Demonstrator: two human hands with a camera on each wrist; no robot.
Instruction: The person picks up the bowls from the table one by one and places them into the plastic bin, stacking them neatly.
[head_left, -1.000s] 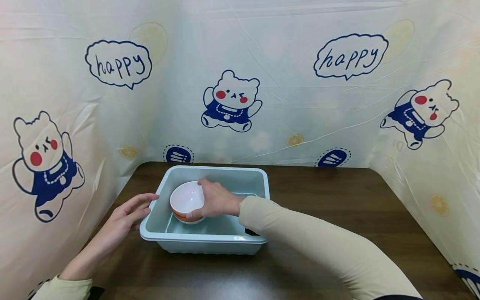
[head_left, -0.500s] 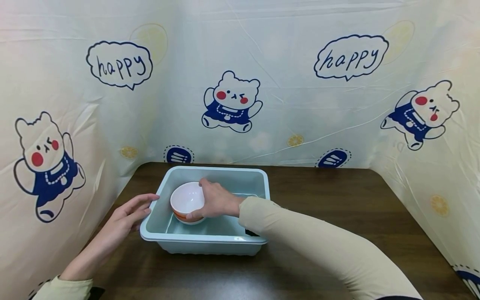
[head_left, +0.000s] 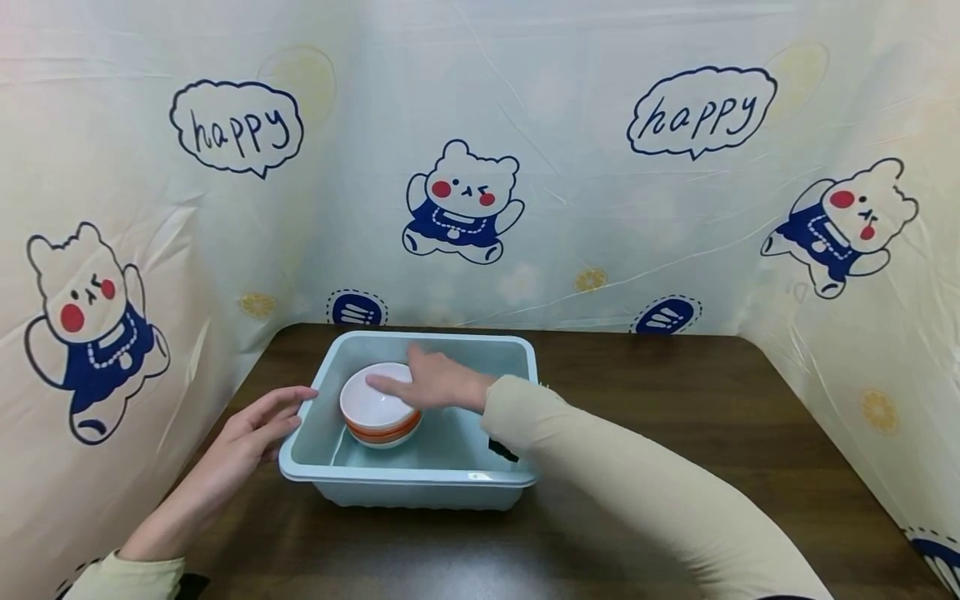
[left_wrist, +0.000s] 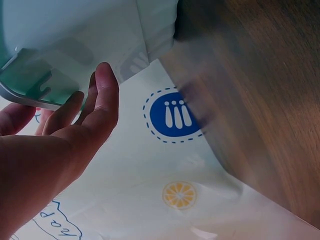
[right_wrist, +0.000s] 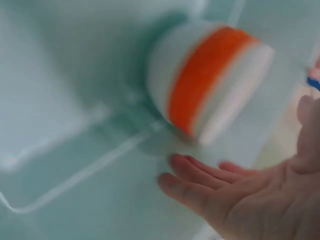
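Observation:
A light blue plastic basin [head_left: 408, 477] stands on the table. Inside its left half sits a white bowl [head_left: 367, 400] with orange banding, upright. In the head view the banding looks layered; I cannot tell whether a second bowl is nested beneath. My right hand [head_left: 442, 379] hovers over the bowl's right side, thumb above its mouth and fingers extended. The right wrist view shows that hand [right_wrist: 260, 195] apart from the blurred bowl [right_wrist: 205, 80]. With loosely extended fingers, my left hand [head_left: 258, 429] touches the basin's left rim; its fingers also appear against the basin [left_wrist: 75, 30] in the left wrist view.
The dark brown wooden table [head_left: 652, 417] extends right of the basin and in front of it. A pale printed cloth [head_left: 570, 208] with cartoon bears hangs around the back and sides.
My right hand has let go of the bowl and risen slightly up and to the right, its fingers spreading. The bowl and the left hand have stayed in place.

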